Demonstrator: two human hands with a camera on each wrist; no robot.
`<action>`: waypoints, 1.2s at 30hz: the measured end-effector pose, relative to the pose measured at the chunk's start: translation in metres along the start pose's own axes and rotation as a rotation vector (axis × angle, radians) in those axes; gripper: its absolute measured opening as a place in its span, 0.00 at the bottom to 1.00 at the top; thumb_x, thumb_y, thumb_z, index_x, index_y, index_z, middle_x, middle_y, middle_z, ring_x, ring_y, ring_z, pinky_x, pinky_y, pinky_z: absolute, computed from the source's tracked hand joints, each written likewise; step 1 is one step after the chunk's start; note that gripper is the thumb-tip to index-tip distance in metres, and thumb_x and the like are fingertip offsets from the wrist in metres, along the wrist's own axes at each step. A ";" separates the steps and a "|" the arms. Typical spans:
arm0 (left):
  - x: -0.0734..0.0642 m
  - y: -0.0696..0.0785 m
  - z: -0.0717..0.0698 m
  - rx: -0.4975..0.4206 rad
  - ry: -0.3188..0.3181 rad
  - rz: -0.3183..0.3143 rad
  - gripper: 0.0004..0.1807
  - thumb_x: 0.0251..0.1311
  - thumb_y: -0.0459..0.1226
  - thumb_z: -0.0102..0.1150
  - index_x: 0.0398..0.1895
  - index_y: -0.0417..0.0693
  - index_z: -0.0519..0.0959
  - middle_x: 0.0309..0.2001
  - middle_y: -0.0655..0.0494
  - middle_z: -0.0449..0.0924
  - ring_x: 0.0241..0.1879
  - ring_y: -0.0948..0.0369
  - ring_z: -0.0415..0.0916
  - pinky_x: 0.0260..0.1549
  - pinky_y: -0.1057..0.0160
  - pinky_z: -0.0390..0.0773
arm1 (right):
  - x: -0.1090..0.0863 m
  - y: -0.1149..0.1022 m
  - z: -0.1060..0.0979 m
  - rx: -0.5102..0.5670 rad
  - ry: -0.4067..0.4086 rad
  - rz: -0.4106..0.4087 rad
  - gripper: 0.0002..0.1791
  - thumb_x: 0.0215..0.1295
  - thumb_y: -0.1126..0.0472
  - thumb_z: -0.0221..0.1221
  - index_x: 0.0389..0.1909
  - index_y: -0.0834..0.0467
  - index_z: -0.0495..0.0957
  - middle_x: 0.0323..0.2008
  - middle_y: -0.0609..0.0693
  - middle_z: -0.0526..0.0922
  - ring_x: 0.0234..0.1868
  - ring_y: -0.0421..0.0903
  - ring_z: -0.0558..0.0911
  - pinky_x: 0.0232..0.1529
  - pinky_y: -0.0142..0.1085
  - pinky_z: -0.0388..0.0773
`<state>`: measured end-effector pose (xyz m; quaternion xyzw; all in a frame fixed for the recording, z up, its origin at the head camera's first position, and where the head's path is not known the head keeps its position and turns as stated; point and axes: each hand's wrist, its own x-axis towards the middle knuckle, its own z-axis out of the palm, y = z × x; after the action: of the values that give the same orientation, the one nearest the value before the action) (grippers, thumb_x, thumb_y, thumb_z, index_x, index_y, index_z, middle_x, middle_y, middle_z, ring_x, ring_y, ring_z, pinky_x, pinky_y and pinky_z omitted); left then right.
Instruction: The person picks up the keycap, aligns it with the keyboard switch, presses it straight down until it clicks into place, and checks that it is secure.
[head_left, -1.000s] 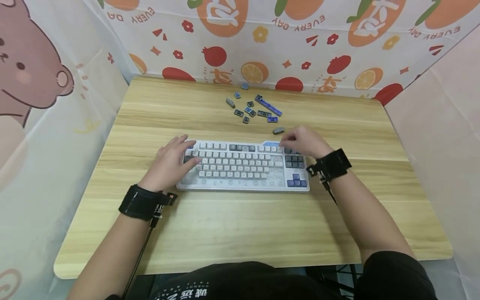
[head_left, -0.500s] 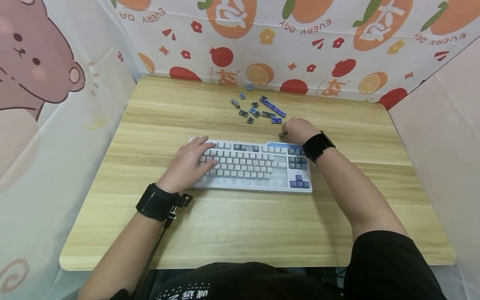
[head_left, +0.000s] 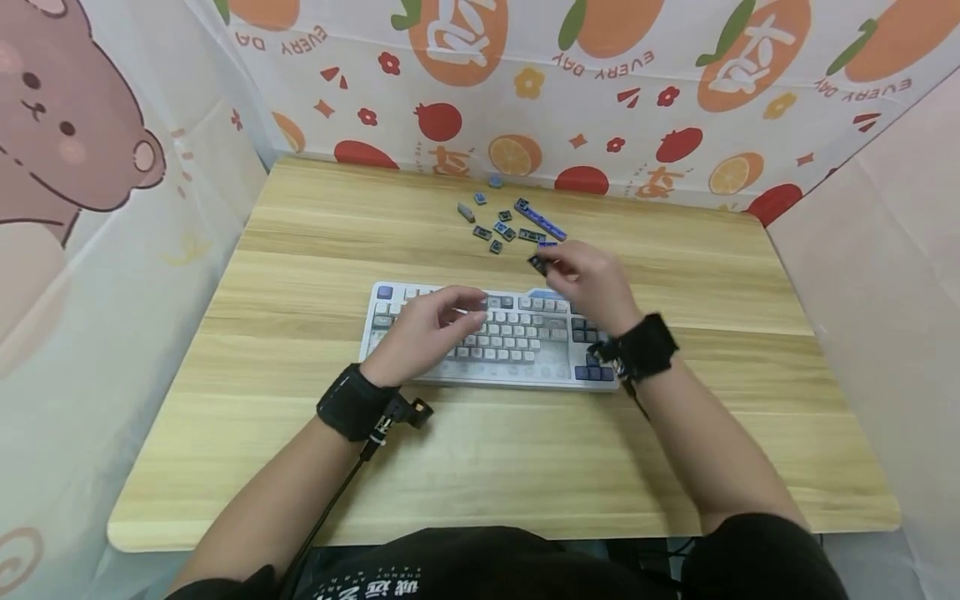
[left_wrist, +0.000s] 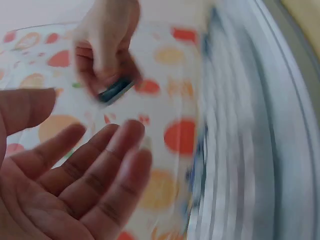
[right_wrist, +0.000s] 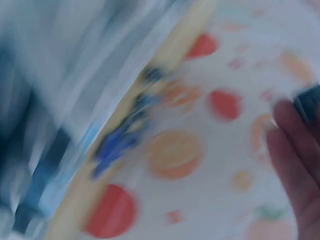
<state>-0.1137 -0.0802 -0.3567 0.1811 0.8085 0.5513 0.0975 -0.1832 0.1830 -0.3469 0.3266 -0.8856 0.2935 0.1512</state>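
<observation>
My right hand [head_left: 594, 282] pinches a dark keycap [head_left: 537, 264] above the back edge of a white keyboard [head_left: 510, 337]. In the left wrist view that keycap [left_wrist: 116, 91] shows as a dark elongated piece at the fingertips; in the right wrist view it is partly cut off. My left hand [head_left: 426, 335] hovers over the left half of the keyboard, fingers relaxed and slightly bent, holding nothing. White, grey and purple-blue keycaps sit on the keyboard. Its front row and right-front area show a pale bare surface. The left hand hides part of the keys.
Behind the keyboard several loose keycaps lie scattered, among them a long blue spacebar [head_left: 542, 222] and a grey keycap [head_left: 467, 212]. A wooden table [head_left: 480, 467] carries everything. A fruit-print cloth [head_left: 555, 108] hangs at its back edge. Cables run from both wrist straps.
My right hand went to the grey-dark keycap behind the keyboard, picked it up and came back leftward with it. The left hand moved right from the keyboard's left end over its keys.
</observation>
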 end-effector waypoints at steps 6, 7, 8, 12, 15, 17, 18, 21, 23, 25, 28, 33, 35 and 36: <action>0.003 0.014 0.020 -0.323 0.041 0.038 0.22 0.69 0.42 0.57 0.62 0.41 0.75 0.51 0.43 0.84 0.44 0.47 0.85 0.40 0.56 0.84 | -0.032 -0.047 0.021 -0.218 0.285 -0.388 0.16 0.61 0.71 0.64 0.50 0.61 0.83 0.40 0.57 0.86 0.41 0.50 0.86 0.43 0.38 0.84; 0.003 0.014 0.023 -0.342 0.065 0.048 0.22 0.69 0.41 0.58 0.61 0.40 0.75 0.50 0.43 0.84 0.44 0.46 0.85 0.40 0.56 0.84 | -0.035 -0.049 0.024 -0.232 0.312 -0.410 0.16 0.61 0.71 0.64 0.51 0.61 0.83 0.40 0.57 0.86 0.40 0.51 0.86 0.43 0.39 0.84; 0.003 0.015 0.026 -0.352 0.089 0.054 0.21 0.68 0.40 0.58 0.60 0.39 0.76 0.50 0.43 0.84 0.43 0.46 0.85 0.40 0.57 0.85 | -0.037 -0.051 0.026 -0.238 0.336 -0.424 0.16 0.61 0.71 0.64 0.51 0.60 0.83 0.40 0.57 0.85 0.41 0.51 0.86 0.44 0.39 0.84; 0.002 0.012 0.033 -0.425 0.143 0.044 0.18 0.68 0.38 0.59 0.54 0.35 0.78 0.46 0.42 0.86 0.43 0.50 0.86 0.38 0.57 0.85 | -0.043 -0.054 0.032 -0.183 0.393 -0.464 0.16 0.60 0.73 0.63 0.49 0.61 0.84 0.40 0.57 0.85 0.41 0.52 0.85 0.47 0.41 0.83; 0.001 0.010 0.035 -0.501 0.141 0.018 0.15 0.68 0.36 0.58 0.52 0.34 0.79 0.44 0.42 0.86 0.40 0.55 0.86 0.38 0.57 0.85 | -0.046 -0.056 0.034 -0.070 0.417 -0.419 0.17 0.57 0.74 0.65 0.49 0.65 0.82 0.40 0.58 0.85 0.41 0.52 0.84 0.48 0.40 0.82; 0.001 0.010 0.035 -0.555 0.126 0.004 0.15 0.68 0.35 0.58 0.52 0.34 0.79 0.42 0.41 0.86 0.39 0.57 0.87 0.38 0.57 0.85 | -0.048 -0.057 0.034 0.040 0.432 -0.350 0.21 0.53 0.76 0.67 0.51 0.68 0.80 0.41 0.59 0.85 0.41 0.53 0.84 0.49 0.38 0.81; 0.001 0.010 0.035 -0.572 0.117 -0.001 0.15 0.68 0.34 0.57 0.53 0.33 0.79 0.42 0.41 0.86 0.38 0.57 0.87 0.39 0.57 0.85 | -0.048 -0.058 0.033 0.091 0.438 -0.312 0.24 0.52 0.76 0.68 0.52 0.69 0.78 0.41 0.59 0.85 0.41 0.53 0.84 0.49 0.38 0.81; 0.001 0.010 0.035 -0.590 0.096 -0.003 0.15 0.68 0.33 0.56 0.54 0.33 0.78 0.41 0.39 0.86 0.37 0.57 0.87 0.39 0.57 0.85 | -0.049 -0.060 0.031 0.217 0.443 -0.218 0.30 0.49 0.77 0.70 0.56 0.71 0.74 0.43 0.61 0.84 0.42 0.54 0.84 0.49 0.36 0.81; 0.001 0.011 0.036 -0.595 0.089 -0.005 0.15 0.68 0.33 0.56 0.54 0.33 0.78 0.42 0.39 0.86 0.38 0.56 0.87 0.39 0.57 0.85 | -0.050 -0.060 0.029 0.248 0.435 -0.171 0.30 0.50 0.76 0.70 0.57 0.70 0.74 0.43 0.60 0.84 0.42 0.53 0.84 0.49 0.36 0.81; 0.001 0.010 0.036 -0.598 0.084 -0.015 0.14 0.68 0.32 0.56 0.53 0.33 0.78 0.42 0.40 0.86 0.38 0.56 0.87 0.39 0.57 0.85 | -0.051 -0.060 0.029 0.285 0.431 -0.127 0.26 0.50 0.75 0.71 0.53 0.70 0.77 0.42 0.60 0.84 0.41 0.52 0.84 0.48 0.35 0.81; 0.001 0.008 0.037 -0.608 0.074 -0.029 0.12 0.67 0.30 0.57 0.50 0.32 0.78 0.43 0.41 0.86 0.39 0.56 0.87 0.39 0.56 0.85 | -0.052 -0.059 0.028 0.390 0.422 -0.056 0.18 0.49 0.76 0.70 0.43 0.69 0.82 0.38 0.59 0.85 0.40 0.50 0.84 0.47 0.34 0.81; 0.003 0.004 0.042 -0.558 0.021 -0.078 0.12 0.62 0.29 0.60 0.48 0.35 0.76 0.40 0.44 0.87 0.40 0.53 0.87 0.39 0.55 0.85 | -0.052 -0.058 0.026 0.573 0.339 0.033 0.11 0.53 0.79 0.66 0.39 0.69 0.85 0.37 0.60 0.87 0.42 0.48 0.86 0.46 0.36 0.82; 0.004 0.003 0.046 -0.534 -0.015 -0.100 0.16 0.60 0.29 0.62 0.52 0.39 0.74 0.38 0.45 0.88 0.41 0.49 0.86 0.40 0.55 0.85 | -0.051 -0.058 0.025 0.577 0.242 0.050 0.12 0.59 0.76 0.63 0.44 0.67 0.84 0.41 0.59 0.88 0.46 0.46 0.86 0.48 0.36 0.82; 0.004 0.002 0.048 -0.525 -0.029 -0.105 0.19 0.60 0.29 0.62 0.54 0.40 0.73 0.37 0.46 0.88 0.42 0.47 0.86 0.41 0.55 0.84 | -0.051 -0.059 0.025 0.570 0.176 0.054 0.13 0.62 0.74 0.62 0.48 0.66 0.83 0.43 0.57 0.88 0.48 0.45 0.85 0.50 0.35 0.81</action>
<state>-0.1001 -0.0364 -0.3724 0.1150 0.6445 0.7339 0.1812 -0.1082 0.1563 -0.3654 0.3057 -0.7594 0.5613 0.1219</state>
